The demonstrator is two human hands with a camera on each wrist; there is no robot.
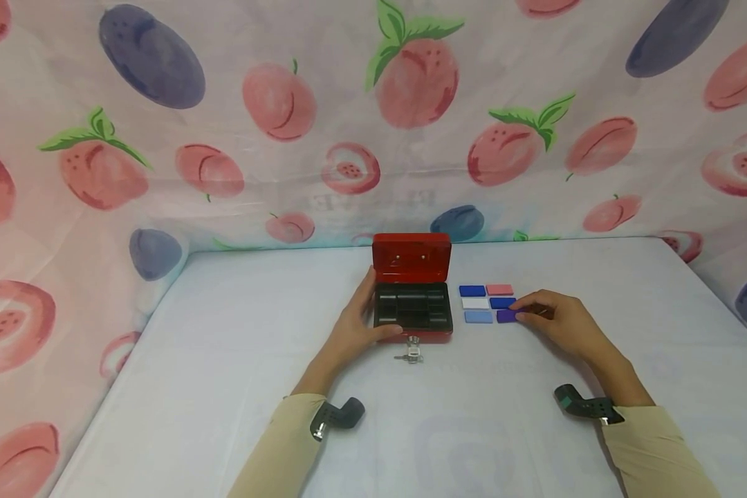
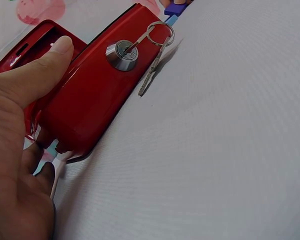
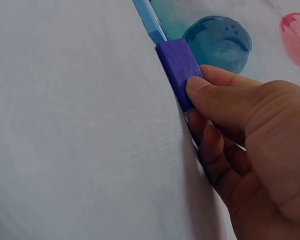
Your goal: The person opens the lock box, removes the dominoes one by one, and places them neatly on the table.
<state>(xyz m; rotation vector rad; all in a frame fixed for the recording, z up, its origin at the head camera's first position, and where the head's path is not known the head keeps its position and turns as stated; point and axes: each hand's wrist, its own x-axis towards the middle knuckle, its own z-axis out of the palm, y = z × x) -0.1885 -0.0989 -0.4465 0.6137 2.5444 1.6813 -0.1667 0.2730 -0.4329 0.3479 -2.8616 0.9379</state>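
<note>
A red cash box [image 1: 428, 337] stands with its lid [image 1: 411, 257] raised, showing a black compartment tray [image 1: 413, 306]. My left hand [image 1: 361, 315] grips the box's left end, thumb over the front rim and fingers along the side. Keys [image 2: 151, 65] on a ring hang from the lock [image 2: 122, 55] in its front. To the right of the box, my right hand [image 1: 557, 318] pinches a purple block [image 3: 176, 67] between thumb and fingers. That block lies at the near right of two columns of small flat blocks, beside a light blue one [image 1: 478, 317].
The other blocks are a dark blue one [image 1: 472, 291], a pink one [image 1: 500, 290], a white one [image 1: 475, 303] and another dark blue one [image 1: 503, 303]. A white cloth [image 1: 473, 429] covers the table. Behind it hangs a fruit-patterned curtain [image 1: 342, 83].
</note>
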